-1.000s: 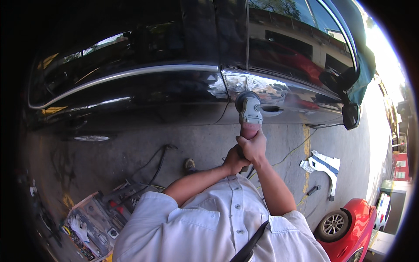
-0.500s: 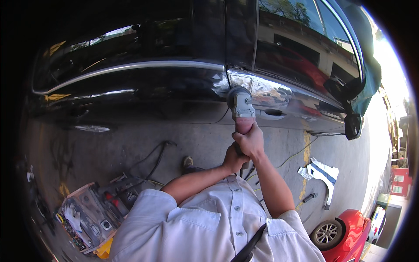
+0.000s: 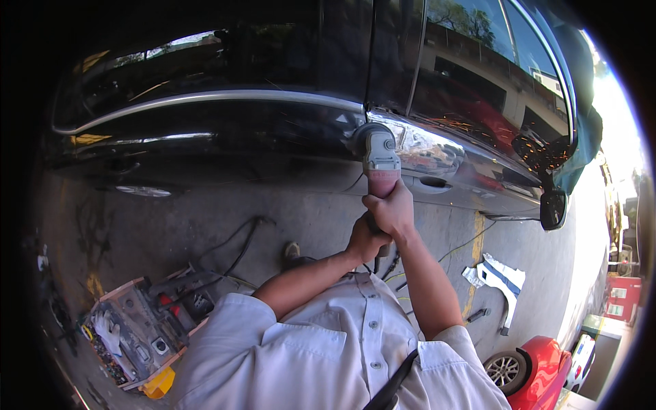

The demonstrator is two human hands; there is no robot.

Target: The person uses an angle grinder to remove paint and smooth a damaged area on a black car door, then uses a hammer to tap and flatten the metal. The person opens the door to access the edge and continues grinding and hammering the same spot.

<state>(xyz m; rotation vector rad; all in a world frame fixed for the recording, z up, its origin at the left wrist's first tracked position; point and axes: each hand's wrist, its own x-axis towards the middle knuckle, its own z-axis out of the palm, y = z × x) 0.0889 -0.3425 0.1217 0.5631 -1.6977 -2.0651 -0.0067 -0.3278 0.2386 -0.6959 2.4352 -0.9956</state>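
An angle grinder with a grey head and reddish body is held in both my hands. My right hand wraps round its body just behind the head. Further back, my left hand is closed on the rear handle part. The disc presses at the edge of a stripped, shiny bare-metal patch on the black car's side, beside the gap between two doors. The disc's contact point is partly hidden by the grinder head. Orange sparks fly to the right along the door, toward the side mirror.
A tool cart with gloves and loose items stands at lower left. Cables lie across the concrete floor. On the right are a white fender panel and a red car. A green cloth hangs at the black car's front.
Sparks now stream rightward, where none showed before. The disc has shifted slightly left along the car, to the door gap. Both hands keep their hold on the grinder.
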